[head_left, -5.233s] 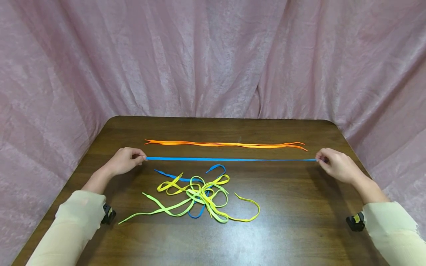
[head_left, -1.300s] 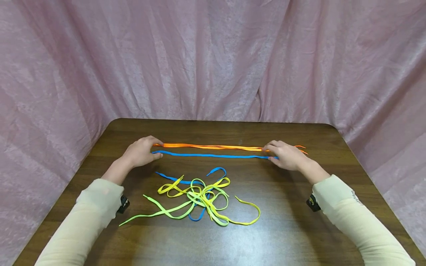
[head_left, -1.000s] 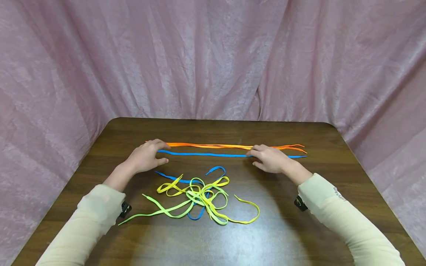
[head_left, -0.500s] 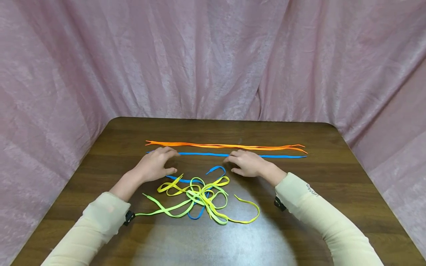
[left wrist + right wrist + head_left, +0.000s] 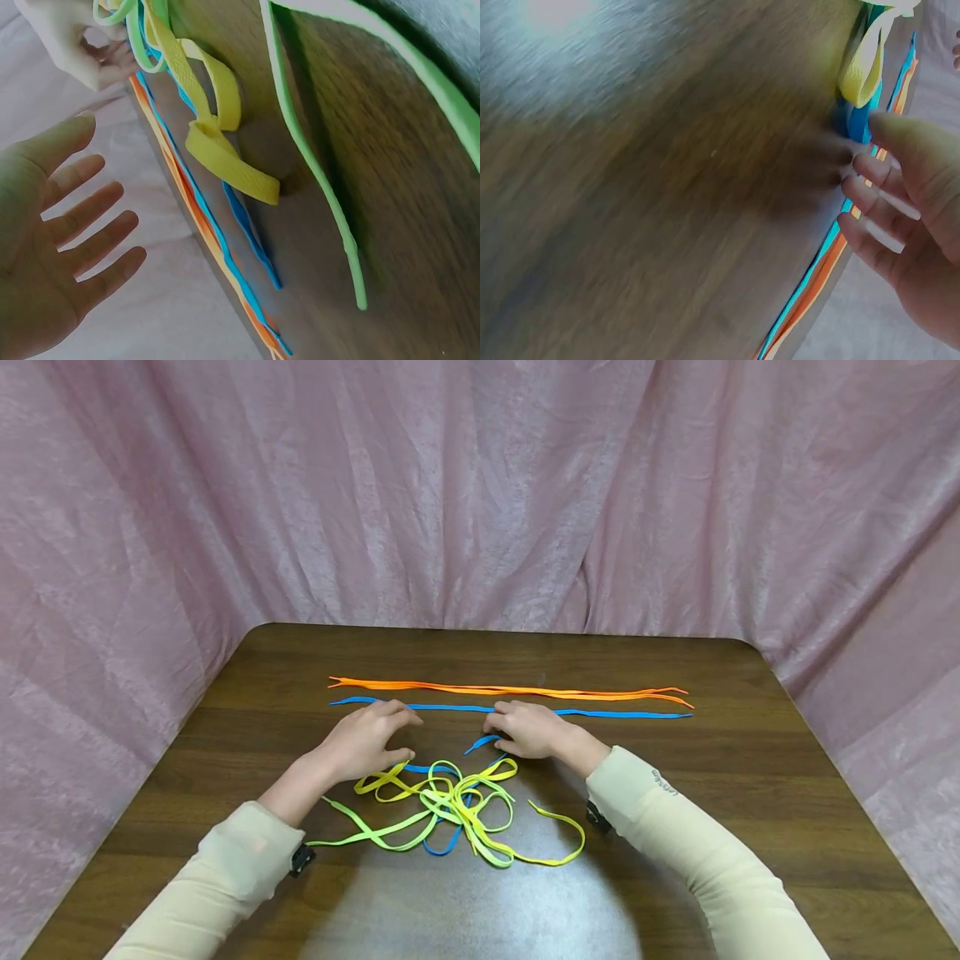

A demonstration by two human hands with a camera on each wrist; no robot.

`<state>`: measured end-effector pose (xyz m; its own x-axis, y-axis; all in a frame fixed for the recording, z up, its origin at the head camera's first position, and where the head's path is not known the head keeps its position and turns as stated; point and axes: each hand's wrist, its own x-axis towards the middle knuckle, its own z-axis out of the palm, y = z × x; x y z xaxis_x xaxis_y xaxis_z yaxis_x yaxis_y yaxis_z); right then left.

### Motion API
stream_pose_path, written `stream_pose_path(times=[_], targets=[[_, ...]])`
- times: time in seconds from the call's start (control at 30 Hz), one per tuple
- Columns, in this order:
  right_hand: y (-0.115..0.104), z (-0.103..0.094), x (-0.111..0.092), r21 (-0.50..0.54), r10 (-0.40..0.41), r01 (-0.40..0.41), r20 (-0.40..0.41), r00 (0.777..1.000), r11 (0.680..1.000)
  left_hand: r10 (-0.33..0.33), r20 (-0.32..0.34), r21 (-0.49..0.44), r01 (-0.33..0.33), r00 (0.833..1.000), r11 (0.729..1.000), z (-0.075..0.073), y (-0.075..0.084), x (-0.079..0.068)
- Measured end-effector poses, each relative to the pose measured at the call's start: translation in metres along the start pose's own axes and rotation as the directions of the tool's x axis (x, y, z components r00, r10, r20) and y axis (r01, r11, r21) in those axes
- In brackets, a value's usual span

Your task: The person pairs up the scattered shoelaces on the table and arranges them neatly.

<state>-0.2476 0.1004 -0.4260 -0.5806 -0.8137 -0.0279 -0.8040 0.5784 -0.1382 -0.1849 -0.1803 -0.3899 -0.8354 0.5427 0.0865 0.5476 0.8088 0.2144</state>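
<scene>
The left hand (image 5: 367,741) reaches inward, palm open, fingers spread and free near the yellow lace (image 5: 234,169). The right hand (image 5: 528,728) angles toward it, fingers lightly bent, ungripping, beside the loose blue lace (image 5: 482,742). Both laces lie tangled on the bench (image 5: 750,793).

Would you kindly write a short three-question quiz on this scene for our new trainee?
1. True or false: the left hand holds nothing, its fingers spread apart.
2. Fill the gap: the tangle mixes blue, green and ____ laces.
3. Which lies nearest the back curtain? A: the straight blue lace; B: the orange laces; C: the tangle.

Key: 1. True. 2. Yellow. 3. B.
</scene>
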Motion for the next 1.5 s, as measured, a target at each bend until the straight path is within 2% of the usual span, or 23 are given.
stream_pose_path(times=[0.17, 0.43, 0.6, 0.7, 0.87, 1.03, 1.13, 1.33, 1.5], targets=[[-0.003, 0.001, 0.004, 0.03, 0.048, -0.05, 0.052, 0.997, 0.998, 0.021, -0.001, -0.014, -0.021, 1.0, 1.0, 0.002, 0.005, 0.002], [0.001, 0.0, 0.001, 0.081, 0.061, -0.062, 0.02, 0.998, 0.995, 0.038, 0.004, -0.019, -0.038, 0.999, 0.999, 0.003, 0.014, 0.005], [0.003, -0.006, -0.004, 0.132, 0.036, -0.024, -0.091, 0.995, 0.991, 0.045, 0.027, -0.022, -0.044, 0.999, 0.999, 0.004, 0.019, 0.006], [0.002, -0.012, -0.007, 0.147, 0.007, 0.018, -0.166, 0.986, 0.989, 0.05, 0.037, -0.02, -0.049, 0.998, 0.999, 0.005, 0.021, 0.008], [0.001, -0.021, -0.013, 0.162, -0.029, 0.069, -0.24, 0.97, 0.984, 0.076, 0.039, -0.006, -0.076, 0.996, 0.997, 0.008, 0.026, 0.013], [0.0, -0.03, -0.016, 0.18, -0.026, 0.082, -0.292, 0.956, 0.98, 0.101, 0.043, -0.019, -0.1, 0.994, 0.995, 0.014, 0.033, 0.023], [0.0, -0.035, -0.016, 0.191, -0.022, 0.088, -0.323, 0.946, 0.978, 0.093, 0.054, -0.035, -0.091, 0.994, 0.995, 0.02, 0.036, 0.03], [-0.001, -0.039, -0.017, 0.23, -0.006, 0.092, -0.346, 0.938, 0.969, 0.081, 0.122, -0.081, -0.071, 0.989, 0.994, 0.035, 0.045, 0.043], [-0.001, -0.041, -0.017, 0.252, 0.031, 0.063, -0.351, 0.936, 0.966, 0.083, 0.16, -0.133, -0.062, 0.984, 0.989, 0.043, 0.055, 0.052]])
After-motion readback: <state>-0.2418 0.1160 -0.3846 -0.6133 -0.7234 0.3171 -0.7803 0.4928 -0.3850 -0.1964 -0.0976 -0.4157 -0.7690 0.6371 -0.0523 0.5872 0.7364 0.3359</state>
